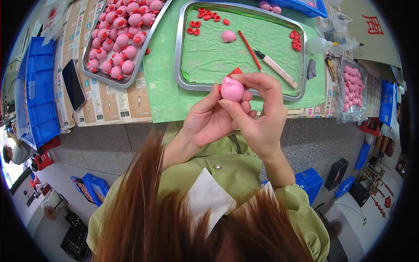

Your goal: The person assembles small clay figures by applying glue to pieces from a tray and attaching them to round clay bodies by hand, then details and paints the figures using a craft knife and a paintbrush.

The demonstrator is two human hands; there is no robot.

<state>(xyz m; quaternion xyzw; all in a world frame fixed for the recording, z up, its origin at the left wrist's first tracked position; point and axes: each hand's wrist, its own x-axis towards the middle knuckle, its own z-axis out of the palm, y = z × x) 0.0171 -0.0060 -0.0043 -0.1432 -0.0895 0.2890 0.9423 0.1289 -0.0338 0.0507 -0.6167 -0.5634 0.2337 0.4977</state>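
Observation:
A round pink toy figure (232,90) is held up in front of the tray's near edge. My left hand (208,117) is closed on its left side, thumb up against a red piece on the figure. From the right, my right hand (265,111) pinches the same figure between thumb and index finger. Beyond them lies a metal tray (180,52) lined with green cloth. In it are small red rings (207,16), another pink figure (228,36), a thin red brush (249,49) and a pale-handled craft knife (279,70).
Left of the lined tray, a second metal tray (127,83) is heaped with pink figures. A phone (74,85) lies beside it. On the right are a squeeze bottle (318,45), a grey scrap (311,69) and a bagged tray of pink pieces (352,89). Blue crates (41,94) flank the table.

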